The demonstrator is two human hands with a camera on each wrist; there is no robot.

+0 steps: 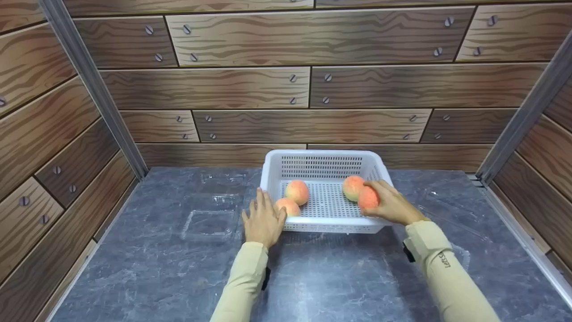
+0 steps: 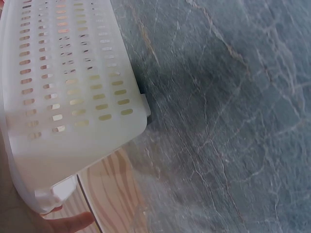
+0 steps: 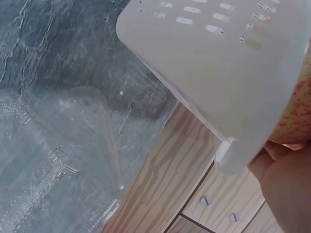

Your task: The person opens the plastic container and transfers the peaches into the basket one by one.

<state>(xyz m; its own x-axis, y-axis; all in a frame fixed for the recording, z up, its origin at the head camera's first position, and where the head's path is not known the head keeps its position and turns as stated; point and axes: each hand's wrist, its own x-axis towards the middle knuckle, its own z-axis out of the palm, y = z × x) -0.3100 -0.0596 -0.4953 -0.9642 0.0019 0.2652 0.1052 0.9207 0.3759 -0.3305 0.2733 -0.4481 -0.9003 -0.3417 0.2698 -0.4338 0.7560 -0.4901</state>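
Observation:
A white plastic basket (image 1: 333, 221) with slotted walls stands at the back of the table. My right hand (image 1: 395, 206) grips a reddish peach (image 1: 368, 197) just inside the basket's right front corner. Behind that fruit sits another peach (image 1: 351, 186), overlapped by it in the head view. Spread fingers of my left hand (image 1: 262, 222) rest at the basket's left front corner, nothing in their grasp. Close by lie two peaches, one farther back (image 1: 297, 191) and one at the front (image 1: 288, 207) partly covered by the fingers. From the right wrist, the held peach (image 3: 297, 111) shows beyond the rim.
Clear plastic trays (image 1: 209, 223) lie on the grey marbled table (image 1: 170, 273) left of the basket. More clear plastic (image 3: 53, 155) lies to its right. Wood-patterned walls (image 1: 250, 89) with metal corner posts (image 1: 96, 89) enclose the back and sides.

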